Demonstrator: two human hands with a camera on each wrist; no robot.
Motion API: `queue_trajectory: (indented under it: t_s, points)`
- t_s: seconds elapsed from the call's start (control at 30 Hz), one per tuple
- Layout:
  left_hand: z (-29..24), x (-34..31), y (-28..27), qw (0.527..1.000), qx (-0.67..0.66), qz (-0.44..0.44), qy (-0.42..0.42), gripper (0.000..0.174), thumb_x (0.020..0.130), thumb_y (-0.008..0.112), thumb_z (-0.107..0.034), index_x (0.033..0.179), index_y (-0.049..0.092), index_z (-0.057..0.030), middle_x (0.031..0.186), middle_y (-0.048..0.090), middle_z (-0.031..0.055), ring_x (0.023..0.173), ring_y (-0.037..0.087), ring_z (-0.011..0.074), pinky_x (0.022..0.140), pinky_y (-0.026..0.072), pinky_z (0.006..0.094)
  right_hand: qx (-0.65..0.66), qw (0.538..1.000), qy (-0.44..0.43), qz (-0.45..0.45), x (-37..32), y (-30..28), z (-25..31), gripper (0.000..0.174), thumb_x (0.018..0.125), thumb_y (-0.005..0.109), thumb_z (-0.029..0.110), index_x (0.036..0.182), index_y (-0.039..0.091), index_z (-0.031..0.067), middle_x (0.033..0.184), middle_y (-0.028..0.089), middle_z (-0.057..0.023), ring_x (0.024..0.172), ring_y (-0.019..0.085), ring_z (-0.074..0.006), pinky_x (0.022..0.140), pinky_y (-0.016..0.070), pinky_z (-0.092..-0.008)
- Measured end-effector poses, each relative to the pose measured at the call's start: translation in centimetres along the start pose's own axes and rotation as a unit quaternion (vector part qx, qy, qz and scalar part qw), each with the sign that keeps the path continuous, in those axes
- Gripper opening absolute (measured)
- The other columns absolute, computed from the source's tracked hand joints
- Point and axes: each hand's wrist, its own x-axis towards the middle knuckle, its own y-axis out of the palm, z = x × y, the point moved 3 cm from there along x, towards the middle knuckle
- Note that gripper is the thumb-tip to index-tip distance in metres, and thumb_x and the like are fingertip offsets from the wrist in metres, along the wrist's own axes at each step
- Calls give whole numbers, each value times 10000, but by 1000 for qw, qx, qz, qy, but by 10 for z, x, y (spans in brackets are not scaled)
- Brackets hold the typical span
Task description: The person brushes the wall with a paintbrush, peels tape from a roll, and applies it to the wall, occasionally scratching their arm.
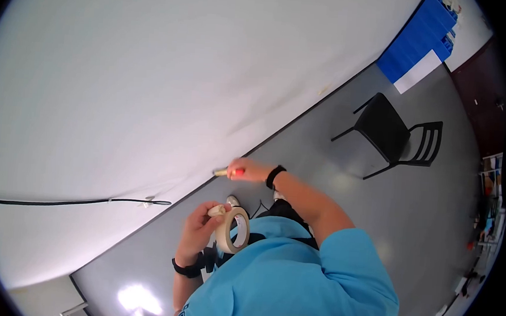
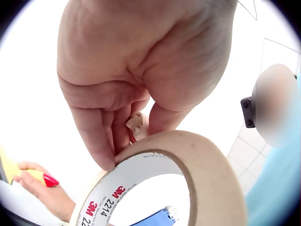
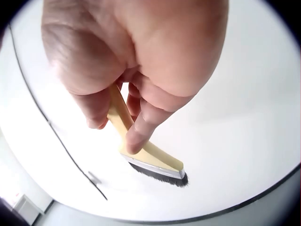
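Inside the right hand [image 3: 136,61], fingers and thumb are curling tightly round the pale wooden handle of a flat brush [image 3: 149,157]. The brush's long axis is running away from the fist towards the white wall [image 1: 153,80], with the metal band and black bristles leading. Whether the bristles are touching the wall cannot be told. Beyond the bristles, a thin black cable [image 3: 47,123] is running along the wall.

Just beside that grip, nearer the person's chest, the left hand [image 2: 141,70] is holding a roll of cream masking tape [image 2: 211,165]. Its fingertips are pinching the tape's loose end at the outer edge, and the roll's open centre is facing sideways.

Well behind both hands, a black chair [image 1: 392,135] is standing on the grey floor [image 1: 424,229]. Farther off, blue crates [image 1: 419,43] are standing stacked against the wall, their contents hidden. Nothing is lying between brush and wall.
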Motion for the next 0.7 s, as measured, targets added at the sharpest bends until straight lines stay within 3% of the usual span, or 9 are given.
queue_trajectory:
  t_s: [0.13, 0.23, 0.33, 0.37, 0.47, 0.53, 0.57, 0.63, 0.7]
  points:
    - [-1, -4, -1, 1000, -4, -9, -2, 228, 940, 542, -21, 1167, 551, 5, 1152, 649, 107, 1068, 606, 179, 945, 473, 312, -7, 952, -63, -300, 2, -87, 30, 89, 872, 666, 102, 955, 667, 67, 1016, 638, -58, 973, 598, -195, 873, 473, -307]
    - [2, -8, -5, 1000, -1, -14, 10, 232, 941, 544, -23, 1171, 553, 3, 1157, 647, 106, 1071, 605, 180, 948, 471, 313, 115, 907, 80, -398, -37, -137, 48, 112, 877, 668, 103, 984, 660, 71, 1015, 629, -16, 944, 573, -114, 836, 469, -263]
    - [2, -10, -8, 1000, -2, -26, 10, 229, 944, 542, -30, 1171, 554, 1, 1152, 647, 101, 1069, 604, 177, 945, 470, 310, 111, 778, 13, -618, -71, -167, -2, 101, 885, 651, 103, 950, 642, 25, 802, 586, -20, 799, 568, -127, 737, 472, -256]
    - [2, -10, -10, 1000, -3, -26, 13, 229, 944, 542, -30, 1171, 554, 1, 1152, 647, 101, 1069, 604, 177, 945, 470, 310, 109, 779, 10, -617, -79, -173, -3, 101, 885, 651, 103, 950, 642, 25, 802, 586, -20, 799, 568, -127, 737, 472, -256]
    - [2, -11, -12, 1000, 2, -22, 14, 230, 948, 543, -38, 1175, 552, 0, 1148, 646, 95, 1066, 603, 173, 941, 470, 306, -20, 701, 39, -712, -94, -182, 11, 115, 902, 624, 98, 986, 620, 20, 894, 575, -45, 867, 564, -149, 768, 472, -260]
    - [-3, -11, -8, 1000, -20, -9, 17, 232, 952, 543, -44, 1180, 549, -1, 1147, 645, 93, 1065, 602, 169, 937, 470, 303, -15, 596, -60, -800, -84, -172, 65, 128, 899, 608, 52, 1026, 596, 42, 1059, 548, -90, 993, 542, -187, 839, 465, -293]
    - [-5, -10, -7, 1000, -19, -8, 17, 232, 952, 543, -44, 1180, 549, -1, 1147, 645, 93, 1065, 602, 169, 937, 470, 303, -14, 595, -60, -801, -72, -166, 97, 128, 899, 608, 52, 1026, 596, 42, 1059, 548, -90, 993, 542, -187, 839, 465, -293]
    - [-7, -9, -6, 1000, -6, 2, 18, 231, 954, 540, -44, 1180, 545, -2, 1152, 643, 94, 1070, 601, 172, 943, 468, 304, -84, 651, -213, -723, -43, -149, 159, 188, 877, 623, 11, 1051, 581, 68, 1193, 498, -126, 1077, 508, -235, 910, 445, -341]
    - [-6, -6, -7, 1000, -9, 8, 21, 228, 954, 540, -45, 1178, 544, 0, 1153, 643, 96, 1072, 601, 175, 946, 467, 306, -212, 706, -197, -646, -24, -130, 173, 249, 798, 703, -13, 1012, 614, 78, 1198, 522, -142, 1132, 515, -309, 945, 435, -386]
